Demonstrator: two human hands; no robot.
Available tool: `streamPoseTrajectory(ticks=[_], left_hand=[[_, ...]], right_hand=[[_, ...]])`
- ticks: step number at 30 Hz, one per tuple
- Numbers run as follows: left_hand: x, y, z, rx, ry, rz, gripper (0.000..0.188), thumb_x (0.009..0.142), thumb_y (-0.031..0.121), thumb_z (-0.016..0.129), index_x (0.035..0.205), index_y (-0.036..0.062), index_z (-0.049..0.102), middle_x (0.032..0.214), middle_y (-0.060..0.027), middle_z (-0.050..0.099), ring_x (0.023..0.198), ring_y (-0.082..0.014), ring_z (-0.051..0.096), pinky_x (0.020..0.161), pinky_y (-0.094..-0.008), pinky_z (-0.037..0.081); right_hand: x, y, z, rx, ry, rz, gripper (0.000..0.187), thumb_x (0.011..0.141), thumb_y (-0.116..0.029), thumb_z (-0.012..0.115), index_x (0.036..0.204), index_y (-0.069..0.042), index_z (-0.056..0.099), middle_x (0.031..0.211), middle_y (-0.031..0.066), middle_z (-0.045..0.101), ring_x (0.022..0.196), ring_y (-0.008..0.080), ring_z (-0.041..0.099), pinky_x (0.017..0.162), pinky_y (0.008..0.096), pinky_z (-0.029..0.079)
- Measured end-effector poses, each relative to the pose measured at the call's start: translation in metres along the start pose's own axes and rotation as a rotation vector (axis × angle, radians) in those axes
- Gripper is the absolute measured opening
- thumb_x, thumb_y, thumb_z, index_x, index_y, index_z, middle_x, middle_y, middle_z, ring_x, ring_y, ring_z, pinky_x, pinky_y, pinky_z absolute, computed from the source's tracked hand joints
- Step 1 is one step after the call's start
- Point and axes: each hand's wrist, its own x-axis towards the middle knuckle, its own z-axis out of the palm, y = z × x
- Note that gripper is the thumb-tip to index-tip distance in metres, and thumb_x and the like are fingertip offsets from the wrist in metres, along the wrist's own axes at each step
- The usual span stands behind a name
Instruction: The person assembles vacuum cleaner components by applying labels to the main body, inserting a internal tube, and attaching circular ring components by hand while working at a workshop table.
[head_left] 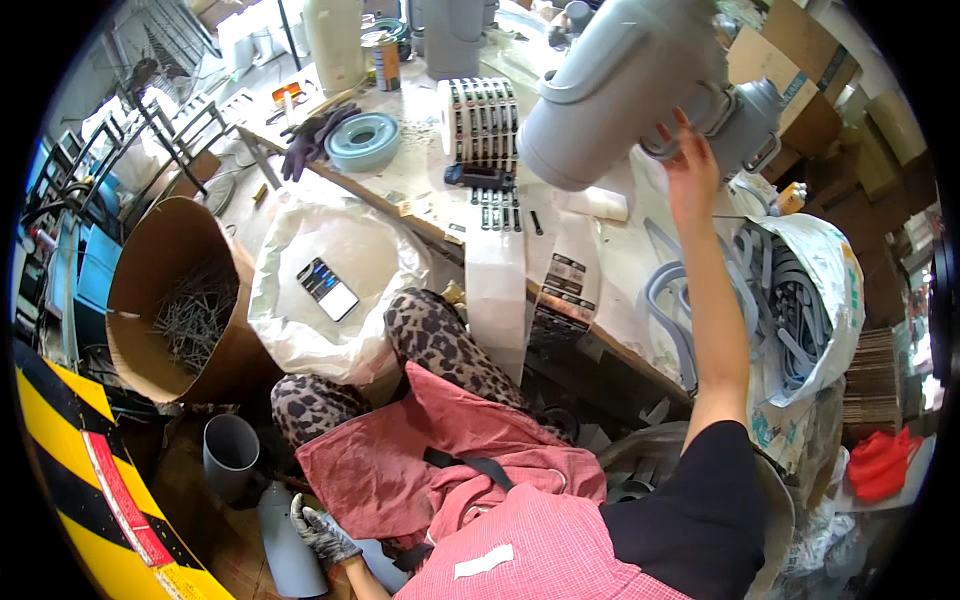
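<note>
Head view: a large grey jug (640, 95) is seen over the right-hand part of the worktop (625, 280), in from the near edge, with a roll of labels (478, 122) set to its left and a white bag (845, 320) of grey strips (790, 290) placed closer to the right end. Whether its base is rested on the worktop or lifted cannot be told. The jug is judged to be stiff, hollow plastic, light for its bulk but awkward; the smooth round wall may be found slippery, and scuffs are more to be feared than breakage. The surest hold is probably offered by the long side handle (570, 95), with the base steadied from beneath. The long axis is slanted: the base is pointed leftward and toward the near edge, the upper end rightward and toward the far edge, though some lean may be lent by the lens. The bare right hand (690, 170) is raised at the jug's right side, fingers extended; whether anything is gripped cannot be told. The gloved left hand (325, 535) is held low, below the near edge, beside a grey cylinder (290, 550); its grip cannot be made out.
</note>
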Motion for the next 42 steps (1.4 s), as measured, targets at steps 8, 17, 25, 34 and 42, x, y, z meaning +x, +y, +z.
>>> streamPoseTrajectory(ticks=[8, 17, 25, 34, 42], left_hand=[[-0.007, -0.014, 0.02, -0.085, -0.127, -0.116, 0.038, 0.107, 0.028, 0.053, 0.128, -0.0025, 0.061, 0.114, -0.0109, 0.067, 0.104, -0.0185, 0.062, 0.095, -0.0319, 0.049], [-0.021, -0.047, -0.012, -0.032, -0.178, -0.258, 0.039, 0.107, 0.029, 0.052, 0.126, -0.0032, 0.062, 0.115, -0.0109, 0.067, 0.105, -0.019, 0.062, 0.095, -0.0325, 0.049], [-0.014, -0.121, -0.082, 0.232, -0.224, -0.446, 0.043, 0.107, 0.028, 0.054, 0.131, -0.0066, 0.061, 0.131, -0.013, 0.065, 0.119, -0.0211, 0.061, 0.107, -0.0326, 0.047], [0.05, -0.149, -0.05, 0.814, -0.664, -0.441, 0.032, 0.095, 0.036, 0.059, 0.114, 0.0126, 0.069, 0.123, -0.017, 0.066, 0.117, -0.038, 0.061, 0.098, -0.0471, 0.049], [0.018, -0.23, -0.022, 1.057, -1.315, -0.207, 0.043, 0.094, 0.037, 0.062, 0.127, 0.0112, 0.069, 0.136, -0.0171, 0.062, 0.128, -0.0345, 0.055, 0.105, -0.0459, 0.046]], right_hand=[[0.087, 0.117, -0.017, -0.993, 0.322, -0.357, 0.069, 0.071, -0.017, 0.089, 0.129, 0.001, 0.055, 0.142, 0.0211, 0.049, 0.127, 0.0355, 0.051, 0.107, 0.0441, 0.041], [0.062, 0.151, 0.0, -1.916, -0.565, -0.561, 0.05, 0.097, -0.02, 0.056, 0.146, -0.012, 0.049, 0.166, 0.002, 0.025, 0.149, 0.0233, 0.029, 0.115, 0.053, 0.031], [0.121, 0.187, -0.01, -2.093, -0.628, -0.633, 0.042, 0.09, -0.026, 0.06, 0.13, -0.018, 0.067, 0.157, 0.0177, 0.041, 0.151, 0.0364, 0.025, 0.122, 0.0596, 0.018], [-0.109, 0.041, 0.093, -1.27, -0.839, -1.048, 0.033, 0.095, -0.022, 0.069, 0.127, -0.029, 0.07, 0.153, 0.0038, 0.049, 0.14, 0.033, 0.04, 0.117, 0.0445, 0.032], [-0.229, -0.037, 0.134, -1.055, -1.48, -1.101, 0.03, 0.088, -0.01, 0.072, 0.115, -0.024, 0.073, 0.142, 0.0013, 0.058, 0.138, 0.0298, 0.042, 0.116, 0.0498, 0.038]])
